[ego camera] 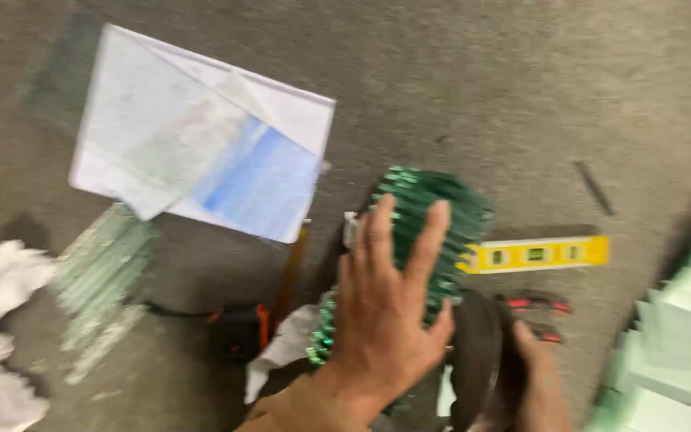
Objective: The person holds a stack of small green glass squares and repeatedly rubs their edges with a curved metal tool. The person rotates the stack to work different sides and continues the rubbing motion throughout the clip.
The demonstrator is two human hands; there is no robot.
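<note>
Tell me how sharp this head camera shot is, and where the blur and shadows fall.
Head view: motion blur smears everything, worst on the glass strips at left; the left hand on the green glass stack and the yellow level stay recognisable; light is flat, with soft shadows beside the white sheet.

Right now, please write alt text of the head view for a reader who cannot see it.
A left hand lies flat on a stack of green-edged glass pieces on a grey floor, while the right hand touches a dark round disc. A yellow level lies nearby.
</note>
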